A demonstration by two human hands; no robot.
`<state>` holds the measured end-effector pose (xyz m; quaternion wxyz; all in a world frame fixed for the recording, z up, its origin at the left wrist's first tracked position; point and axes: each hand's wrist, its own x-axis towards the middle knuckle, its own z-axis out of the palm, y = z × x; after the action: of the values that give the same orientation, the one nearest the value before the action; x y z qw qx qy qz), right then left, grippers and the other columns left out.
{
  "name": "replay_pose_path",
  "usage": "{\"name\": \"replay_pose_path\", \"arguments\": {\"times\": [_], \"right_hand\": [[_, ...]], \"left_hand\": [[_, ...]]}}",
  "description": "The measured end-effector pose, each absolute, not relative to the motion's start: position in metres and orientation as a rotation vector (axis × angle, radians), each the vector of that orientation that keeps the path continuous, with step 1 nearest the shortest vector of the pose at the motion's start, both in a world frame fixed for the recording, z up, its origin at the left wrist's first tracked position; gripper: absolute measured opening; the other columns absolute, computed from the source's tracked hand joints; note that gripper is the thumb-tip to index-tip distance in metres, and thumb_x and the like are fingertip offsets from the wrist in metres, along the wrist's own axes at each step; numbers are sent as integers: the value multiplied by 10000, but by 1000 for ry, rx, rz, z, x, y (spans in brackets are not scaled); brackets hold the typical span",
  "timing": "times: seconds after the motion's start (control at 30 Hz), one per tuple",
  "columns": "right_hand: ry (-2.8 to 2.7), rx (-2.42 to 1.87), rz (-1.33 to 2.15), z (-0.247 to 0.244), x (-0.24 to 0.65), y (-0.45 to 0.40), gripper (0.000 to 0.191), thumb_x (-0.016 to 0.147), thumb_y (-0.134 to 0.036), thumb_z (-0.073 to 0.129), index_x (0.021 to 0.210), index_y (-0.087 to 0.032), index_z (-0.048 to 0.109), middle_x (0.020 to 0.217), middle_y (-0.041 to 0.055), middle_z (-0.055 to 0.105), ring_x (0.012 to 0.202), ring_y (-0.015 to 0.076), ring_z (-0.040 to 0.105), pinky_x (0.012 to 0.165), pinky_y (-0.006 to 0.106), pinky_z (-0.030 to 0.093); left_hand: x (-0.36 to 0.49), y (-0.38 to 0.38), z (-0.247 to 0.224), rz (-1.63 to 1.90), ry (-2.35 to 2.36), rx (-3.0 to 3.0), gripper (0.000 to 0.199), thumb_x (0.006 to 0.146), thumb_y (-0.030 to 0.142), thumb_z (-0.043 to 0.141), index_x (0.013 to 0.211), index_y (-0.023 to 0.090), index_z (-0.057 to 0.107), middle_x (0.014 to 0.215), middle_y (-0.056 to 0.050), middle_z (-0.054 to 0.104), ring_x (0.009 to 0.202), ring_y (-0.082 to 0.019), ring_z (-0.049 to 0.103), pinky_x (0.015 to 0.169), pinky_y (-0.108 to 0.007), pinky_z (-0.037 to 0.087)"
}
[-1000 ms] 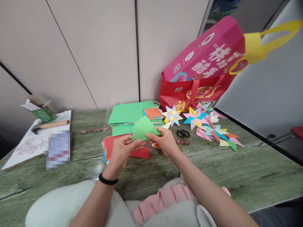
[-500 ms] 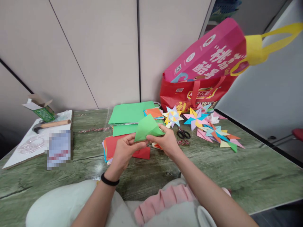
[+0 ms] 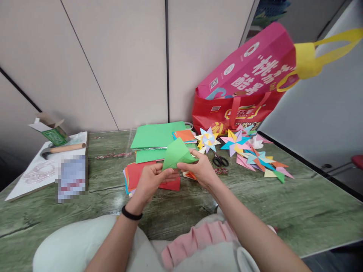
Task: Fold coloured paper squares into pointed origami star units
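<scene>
Origami paper (image 3: 176, 153), green and partly folded, is held above the middle of the table (image 3: 255, 211), left of the black-handled scissors (image 3: 220, 161). Its near left corner is gripped by the left hand (image 3: 153, 178), and its right side is pinched under the thumb of the right hand (image 3: 202, 168). For a clean fold, the edges are probably best matched before pressure is applied; a crisper crease would likely be obtained by pressing against a firm surface.

Head-worn view, forward and down across table (image 3: 306, 204)
</scene>
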<state>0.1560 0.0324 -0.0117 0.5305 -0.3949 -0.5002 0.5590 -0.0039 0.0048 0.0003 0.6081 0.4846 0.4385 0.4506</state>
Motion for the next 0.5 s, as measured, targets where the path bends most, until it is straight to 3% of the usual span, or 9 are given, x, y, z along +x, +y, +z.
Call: {"name": "replay_pose_path", "arguments": {"times": [0.3,0.5], "right_hand": [[-1193,-913,1359,-11,157,33,462,492,-293,784,891,-175,581,788,10,622,631,135,564,556,254,508],[-1127,-911,1421,-12,155,32,463,474,-298,797,863,-183,573,686,-30,604,543,104,541,520,241,497]], "left_hand": [[-4,6,-5,1047,905,1124,308,665,336,700,902,141,685,865,-74,731,837,-249,678,831,-390,512],[1,4,-3,1122,879,1110,300,665,325,705,889,127,689,884,-91,728,862,-257,671,847,-384,508]]}}
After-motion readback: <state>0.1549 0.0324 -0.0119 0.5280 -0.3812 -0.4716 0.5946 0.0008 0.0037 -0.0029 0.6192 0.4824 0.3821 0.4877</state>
